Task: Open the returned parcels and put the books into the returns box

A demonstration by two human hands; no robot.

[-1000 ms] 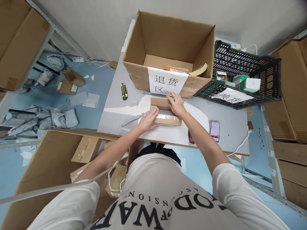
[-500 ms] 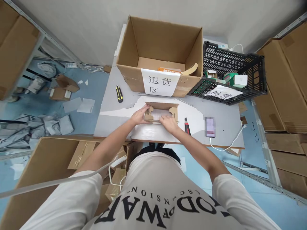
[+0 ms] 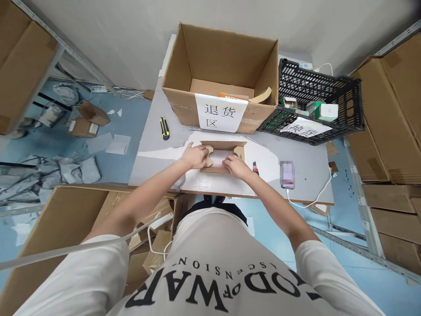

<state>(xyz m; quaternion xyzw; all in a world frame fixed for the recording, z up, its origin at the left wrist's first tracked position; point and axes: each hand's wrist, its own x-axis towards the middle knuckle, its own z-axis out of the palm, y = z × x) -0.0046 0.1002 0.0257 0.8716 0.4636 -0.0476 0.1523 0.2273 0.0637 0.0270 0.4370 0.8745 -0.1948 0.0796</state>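
Left hand (image 3: pixel 196 156) touches the left end of the box (image 3: pixel 213 170), right hand (image 3: pixel 237 166) at its opening; whether either grasps cannot be told. Box, between both hands: presumably light, stiff; best held by end walls.

Single head-worn camera, looking forward and down past shirt (image 3: pixel 210 245); table (image 3: pixel 305 153) near, small carton (image 3: pixel 215 169) at centre, wall (image 3: pixel 131 39) beyond.

We see that our small brown open cardboard box (image 3: pixel 225 144) looks dull. Behind it, the big brown open-topped cardboard box (image 3: pixel 226 55) is dull too, and its white oblong paper sign (image 3: pixel 221 115) is smooth. Back right of the small box, the black boxy plastic crate (image 3: pixel 345 132) is full of holes. Around the small box, our flat grey table (image 3: pixel 309 162) looks smooth.
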